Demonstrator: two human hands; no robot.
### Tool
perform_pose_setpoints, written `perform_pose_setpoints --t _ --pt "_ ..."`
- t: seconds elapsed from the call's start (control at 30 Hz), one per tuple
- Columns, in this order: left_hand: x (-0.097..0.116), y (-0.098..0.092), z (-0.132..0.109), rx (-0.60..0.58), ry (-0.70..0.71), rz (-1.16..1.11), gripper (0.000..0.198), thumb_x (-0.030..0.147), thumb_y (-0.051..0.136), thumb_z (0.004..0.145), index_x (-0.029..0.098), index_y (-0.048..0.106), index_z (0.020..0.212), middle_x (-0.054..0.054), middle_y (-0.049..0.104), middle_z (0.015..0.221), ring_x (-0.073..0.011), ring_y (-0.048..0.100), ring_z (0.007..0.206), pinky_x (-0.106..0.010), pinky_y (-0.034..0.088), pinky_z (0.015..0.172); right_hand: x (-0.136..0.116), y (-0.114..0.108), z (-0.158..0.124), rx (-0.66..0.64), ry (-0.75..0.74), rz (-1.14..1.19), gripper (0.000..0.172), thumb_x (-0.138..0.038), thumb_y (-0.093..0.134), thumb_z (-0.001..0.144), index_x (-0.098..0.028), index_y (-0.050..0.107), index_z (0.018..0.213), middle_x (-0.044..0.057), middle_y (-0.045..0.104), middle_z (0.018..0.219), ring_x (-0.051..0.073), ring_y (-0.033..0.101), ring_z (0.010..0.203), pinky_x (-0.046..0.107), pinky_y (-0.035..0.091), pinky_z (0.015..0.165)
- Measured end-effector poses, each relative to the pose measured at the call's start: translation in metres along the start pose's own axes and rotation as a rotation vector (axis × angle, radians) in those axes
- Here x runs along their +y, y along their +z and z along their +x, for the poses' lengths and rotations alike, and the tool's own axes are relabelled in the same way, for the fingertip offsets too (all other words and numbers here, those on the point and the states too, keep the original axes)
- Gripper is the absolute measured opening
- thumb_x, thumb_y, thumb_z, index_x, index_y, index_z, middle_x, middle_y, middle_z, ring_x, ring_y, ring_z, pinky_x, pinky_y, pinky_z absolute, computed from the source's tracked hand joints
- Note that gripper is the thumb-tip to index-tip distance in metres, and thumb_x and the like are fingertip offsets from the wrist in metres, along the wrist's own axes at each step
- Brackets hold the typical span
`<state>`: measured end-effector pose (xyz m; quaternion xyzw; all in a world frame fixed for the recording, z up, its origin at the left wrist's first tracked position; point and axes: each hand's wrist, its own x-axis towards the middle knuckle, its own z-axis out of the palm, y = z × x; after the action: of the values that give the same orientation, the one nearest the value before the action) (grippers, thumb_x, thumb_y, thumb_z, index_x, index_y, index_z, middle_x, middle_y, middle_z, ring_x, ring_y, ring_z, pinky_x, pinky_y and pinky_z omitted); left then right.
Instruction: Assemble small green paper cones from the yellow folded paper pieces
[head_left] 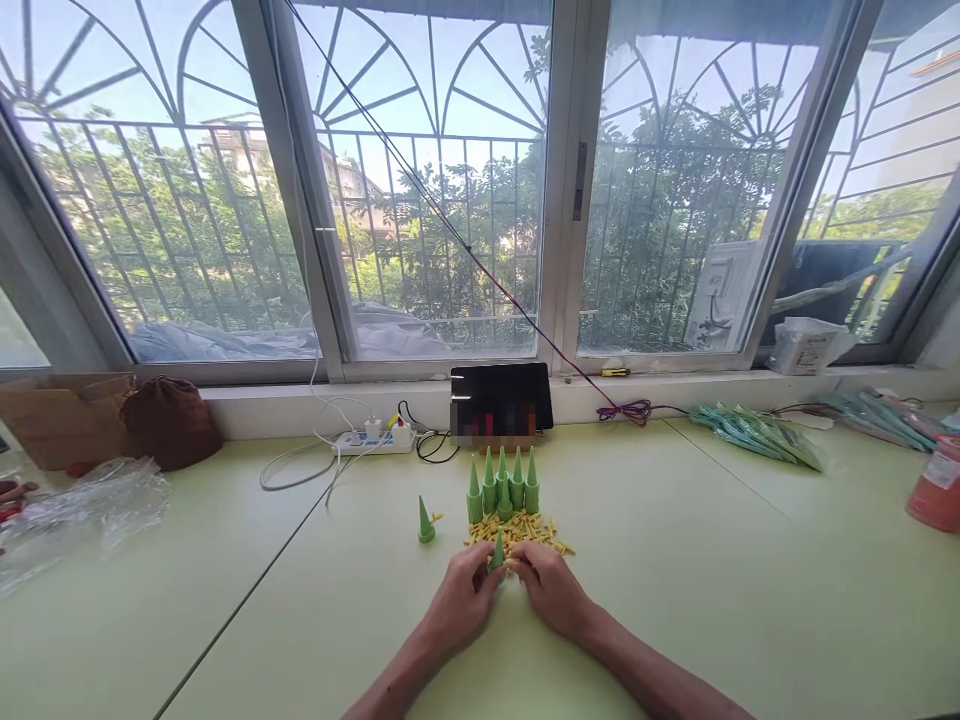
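Note:
My left hand (466,592) is closed around a small green cone (498,550), which stands point up between thumb and fingers. Close on its right side, my right hand (553,588) has its fingertips pinched on what looks like a small yellow peg (511,563), partly hidden by the fingers. Just beyond both hands lies a loose heap of yellow pegs (551,535). Behind this heap, several stacked green cones (532,490) stand upright in a group. To the left, a single green cone (426,528) stands apart, with a yellow piece at its side.
A dark-screened tablet (501,400) leans by the window sill. Left of it sit a power strip (373,441) with cables, a brown bag (171,420) and clear plastic wrap (90,515). Plastic packets (754,435) and a red container (937,487) are on the right.

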<state>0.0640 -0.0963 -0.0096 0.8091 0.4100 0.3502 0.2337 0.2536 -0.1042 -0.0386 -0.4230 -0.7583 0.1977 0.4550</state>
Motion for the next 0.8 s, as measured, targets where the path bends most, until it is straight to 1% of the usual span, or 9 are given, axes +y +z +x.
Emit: perform_pose_setpoints --t 0.2,0.37,0.53,0.8 --pt "-0.0010 0.0003 0.0002 -0.004 -0.007 0.027 0.018 0.030 0.053 0.097 0.019 0.057 0.082 0.000 0.057 0.074 -0.0153 0.049 0.065 -0.024 0.038 0.059 -0.0021 -0.0001 0.0002 -0.005 0.000 0.014 0.019 -0.024 0.048 0.102 -0.021 0.065 0.094 0.006 0.072 0.089 0.022 0.065 0.081 0.031 0.048 0.075" --pt "-0.0013 -0.0003 0.0012 -0.014 -0.019 0.041 0.019 0.031 0.053 0.097 0.019 0.058 0.084 -0.001 0.059 0.076 -0.0160 0.051 0.066 -0.025 0.039 0.061 -0.0034 -0.0003 0.0011 -0.001 0.004 0.012 0.022 -0.028 0.048 0.103 -0.020 0.065 0.092 0.006 0.072 0.088 0.022 0.066 0.080 0.031 0.048 0.074" --pt "-0.0011 -0.0003 0.0002 -0.017 -0.012 0.053 0.020 0.032 0.052 0.098 0.020 0.058 0.084 -0.001 0.059 0.076 -0.0166 0.052 0.067 -0.026 0.039 0.061 -0.0054 -0.0005 0.0010 -0.003 -0.001 0.011 0.021 -0.027 0.048 0.103 -0.020 0.065 0.092 0.006 0.072 0.088 0.023 0.066 0.081 0.032 0.049 0.075" --pt "-0.0016 0.0015 0.0005 -0.003 -0.023 0.056 0.022 0.031 0.053 0.097 0.021 0.052 0.078 0.000 0.057 0.073 -0.0163 0.050 0.065 -0.026 0.037 0.060 -0.0056 -0.0016 0.0005 0.003 -0.011 0.004 0.018 -0.023 0.048 0.101 -0.021 0.065 0.093 0.006 0.072 0.089 0.023 0.067 0.082 0.031 0.049 0.074"
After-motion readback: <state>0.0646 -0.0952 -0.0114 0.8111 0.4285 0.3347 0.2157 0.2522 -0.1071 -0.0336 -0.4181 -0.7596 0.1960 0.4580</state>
